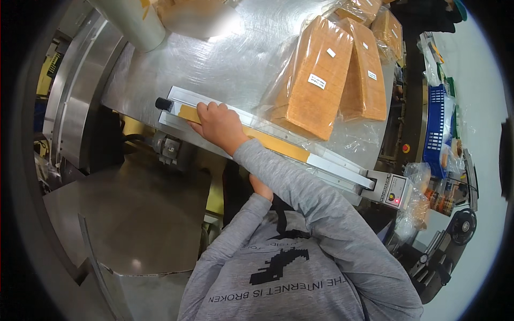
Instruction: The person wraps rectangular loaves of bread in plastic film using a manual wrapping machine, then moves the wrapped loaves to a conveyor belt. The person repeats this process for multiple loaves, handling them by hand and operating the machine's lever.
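Note:
My right hand (220, 125) grips the yellow-covered press arm (277, 145) of a long impulse bag sealer, close to its black end knob (164, 104). The arm lies down along the sealer base (176, 94). A large brown bread loaf (309, 88) in a clear plastic bag lies beyond it, and some of the bag's film reaches the sealer. My left hand (261, 187) is low in front of my body, mostly hidden behind my right forearm; its fingers cannot be seen. A red light glows on the sealer's control box (387, 190).
Another bagged loaf (363, 76) lies beside the first, with several more behind. A pale cylinder (138, 28) stands at the far left of the steel table (200, 68). Blue crates (435, 128) and bagged goods (413, 200) are at the right. A motor (166, 148) sits below the table edge.

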### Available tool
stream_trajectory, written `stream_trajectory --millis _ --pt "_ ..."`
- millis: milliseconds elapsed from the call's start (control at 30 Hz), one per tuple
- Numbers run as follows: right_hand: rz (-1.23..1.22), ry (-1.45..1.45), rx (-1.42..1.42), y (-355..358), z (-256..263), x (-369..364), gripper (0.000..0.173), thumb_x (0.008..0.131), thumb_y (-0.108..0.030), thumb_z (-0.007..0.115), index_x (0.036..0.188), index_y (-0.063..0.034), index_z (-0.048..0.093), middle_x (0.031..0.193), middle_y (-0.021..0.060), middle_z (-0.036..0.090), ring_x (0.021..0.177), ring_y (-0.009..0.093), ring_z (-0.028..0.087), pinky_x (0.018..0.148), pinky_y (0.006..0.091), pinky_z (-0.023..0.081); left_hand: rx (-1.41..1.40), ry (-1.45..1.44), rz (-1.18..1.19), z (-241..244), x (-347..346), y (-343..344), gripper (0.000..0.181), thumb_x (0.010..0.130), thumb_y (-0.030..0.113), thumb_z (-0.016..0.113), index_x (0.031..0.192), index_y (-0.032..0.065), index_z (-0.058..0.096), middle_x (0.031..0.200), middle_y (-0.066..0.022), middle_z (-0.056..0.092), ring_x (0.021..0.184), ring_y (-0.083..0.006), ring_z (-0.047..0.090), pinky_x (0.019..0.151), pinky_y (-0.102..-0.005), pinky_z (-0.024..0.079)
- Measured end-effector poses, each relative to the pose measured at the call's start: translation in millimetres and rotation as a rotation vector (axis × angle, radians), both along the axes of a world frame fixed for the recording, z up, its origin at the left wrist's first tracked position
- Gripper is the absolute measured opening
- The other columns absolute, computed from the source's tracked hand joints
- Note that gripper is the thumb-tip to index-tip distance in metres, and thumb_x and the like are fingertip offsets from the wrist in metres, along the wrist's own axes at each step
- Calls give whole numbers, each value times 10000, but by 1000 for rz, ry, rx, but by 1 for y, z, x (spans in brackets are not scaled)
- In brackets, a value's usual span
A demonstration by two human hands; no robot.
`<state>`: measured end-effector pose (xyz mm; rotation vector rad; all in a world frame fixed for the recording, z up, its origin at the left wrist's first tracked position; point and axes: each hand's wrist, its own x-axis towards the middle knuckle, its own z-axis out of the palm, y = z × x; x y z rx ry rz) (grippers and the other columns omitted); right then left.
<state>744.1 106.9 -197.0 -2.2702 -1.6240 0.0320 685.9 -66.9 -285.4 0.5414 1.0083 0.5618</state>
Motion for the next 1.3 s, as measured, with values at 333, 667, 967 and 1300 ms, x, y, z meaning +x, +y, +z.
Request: stream_trajectory --millis 333,667,967,1300 --pt "32 182 -25 4 16 8 410 798 -449 530 859 -44 500 752 153 575 686 347 588 572 441 479 276 65 -172 8 -9 20 411 806 225 600 1087 -20 426 1058 -144 507 984 -227 488 858 -338 390" --pt "53 76 301 -60 232 49 428 824 -440 526 833 -16 467 731 200 560 632 360 560 533 413 439 1837 317 -310 111 59 100 409 751 350 612 1055 102 497 1090 -123 442 1053 -310 402 942 -446 291" --pt "67 -31 468 -47 187 52 403 792 -435 555 856 -46 466 638 141 541 545 328 551 490 420 450 1703 43 -554 115 98 110 464 907 294 390 1296 69 277 1271 -85 362 1215 -222 319 1027 -361 257" --pt "37 456 140 -2 -41 7 331 829 -393 498 868 -65 481 813 134 565 724 307 582 598 406 488 1520 434 77 108 4 197 345 828 226 488 1106 22 476 1156 -176 447 1121 -295 401 948 -410 310"
